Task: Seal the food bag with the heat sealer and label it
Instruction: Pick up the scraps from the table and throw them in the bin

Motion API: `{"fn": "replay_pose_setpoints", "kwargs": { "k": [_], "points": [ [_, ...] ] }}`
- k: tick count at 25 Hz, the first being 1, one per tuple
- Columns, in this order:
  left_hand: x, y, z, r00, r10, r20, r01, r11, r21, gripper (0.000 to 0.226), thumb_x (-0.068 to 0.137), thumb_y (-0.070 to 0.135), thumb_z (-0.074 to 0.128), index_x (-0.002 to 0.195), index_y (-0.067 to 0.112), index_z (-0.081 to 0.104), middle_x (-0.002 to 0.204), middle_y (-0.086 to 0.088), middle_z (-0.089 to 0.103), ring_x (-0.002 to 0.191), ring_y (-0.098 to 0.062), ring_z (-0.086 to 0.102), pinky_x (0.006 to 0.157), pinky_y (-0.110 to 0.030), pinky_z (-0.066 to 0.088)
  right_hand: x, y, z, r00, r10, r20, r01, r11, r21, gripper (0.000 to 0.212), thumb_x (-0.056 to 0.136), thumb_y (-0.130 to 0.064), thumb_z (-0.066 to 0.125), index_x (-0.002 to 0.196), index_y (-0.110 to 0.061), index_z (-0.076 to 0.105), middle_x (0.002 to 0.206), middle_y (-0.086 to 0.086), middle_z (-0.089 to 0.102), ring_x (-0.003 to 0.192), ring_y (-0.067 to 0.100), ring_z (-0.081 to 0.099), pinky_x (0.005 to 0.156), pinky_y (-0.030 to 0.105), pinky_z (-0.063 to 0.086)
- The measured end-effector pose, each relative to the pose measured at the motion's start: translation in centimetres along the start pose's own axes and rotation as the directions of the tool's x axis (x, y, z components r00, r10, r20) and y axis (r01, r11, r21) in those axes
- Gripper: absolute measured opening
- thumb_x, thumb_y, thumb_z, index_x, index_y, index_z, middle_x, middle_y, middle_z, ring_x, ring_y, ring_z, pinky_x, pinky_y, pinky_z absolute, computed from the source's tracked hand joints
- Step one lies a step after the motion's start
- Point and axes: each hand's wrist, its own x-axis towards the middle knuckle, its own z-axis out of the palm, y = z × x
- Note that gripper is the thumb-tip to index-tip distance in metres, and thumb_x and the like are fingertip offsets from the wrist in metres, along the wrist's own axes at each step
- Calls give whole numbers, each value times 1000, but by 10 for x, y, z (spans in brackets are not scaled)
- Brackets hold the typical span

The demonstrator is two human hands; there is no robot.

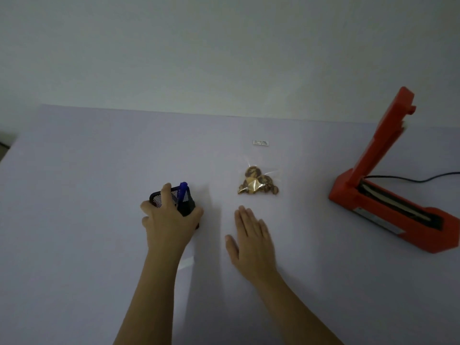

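Left hand (169,222) fingers curled round mesh pen holder (174,201), right hand (251,235) flat, fingers straight

Table (99,158): pale lilac-grey top, plain and matt, filling the lower part of the view. Its far edge runs straight along the wall.
Wall (224,46): plain, off-white, dimly lit.
Pen holder (187,209): black wire mesh, upright, standing left of the table's middle, well in from every edge.
Dark object (3,143): off the table's far left corner, too dim to identify.
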Motion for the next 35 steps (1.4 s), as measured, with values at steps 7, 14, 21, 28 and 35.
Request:
{"fn": "replay_pose_setpoints", "kwargs": {
  "k": [7, 14, 21, 28, 35],
  "points": [
    [74, 82, 20, 973, 228, 18, -229, 973, 22, 83, 74, 42, 66, 142, 25, 21, 135, -18, 29, 116, -40, 44, 87, -46, 47, 3, 0, 4, 996, 82, 27, -80, 995, -61, 72, 91, -54, 25, 147, -12, 10, 156, 5, 9, 144, 21, 7, 115, 44, 9],
    [149, 152, 46, 949, 315, 14, -315, 947, 69, 81, 76, 45, 64, 139, 16, 22, 130, -18, 34, 113, -39, 44, 74, -39, 40, 4, 0, 9, 997, 77, -3, -77, 996, -43, 74, 86, -53, 35, 145, -11, 21, 154, 3, 20, 143, 19, 17, 112, 39, 8],
    [179, 181, 52, 946, 314, -77, -312, 949, 34, 85, 74, 57, 64, 131, 4, 32, 126, -17, 40, 114, -36, 46, 76, -38, 41, 6, 2, 9, 996, 87, -2, -87, 995, -44, 75, 85, -55, 37, 145, -13, 23, 153, 3, 25, 141, 19, 19, 112, 37, 3],
    [159, 171, 42, 935, 348, -76, -341, 936, 91, 100, 74, 74, 49, 146, 15, 14, 147, -15, 24, 131, -37, 31, 96, -52, 37, 4, -2, 4, 996, 88, 9, -87, 994, -66, 72, 88, -53, 33, 145, -11, 20, 155, 4, 18, 143, 19, 14, 117, 44, 14],
    [54, -12, 20, 825, 512, 240, -513, 856, -61, 31, 90, 29, 58, 118, 15, 63, 116, -5, 64, 92, -12, 59, 83, -24, 47, 2, -3, 2, 996, 81, 45, -78, 994, -75, 72, 87, -50, 29, 146, -8, 19, 156, 7, 17, 144, 20, 13, 115, 47, 16]
  ]
}}
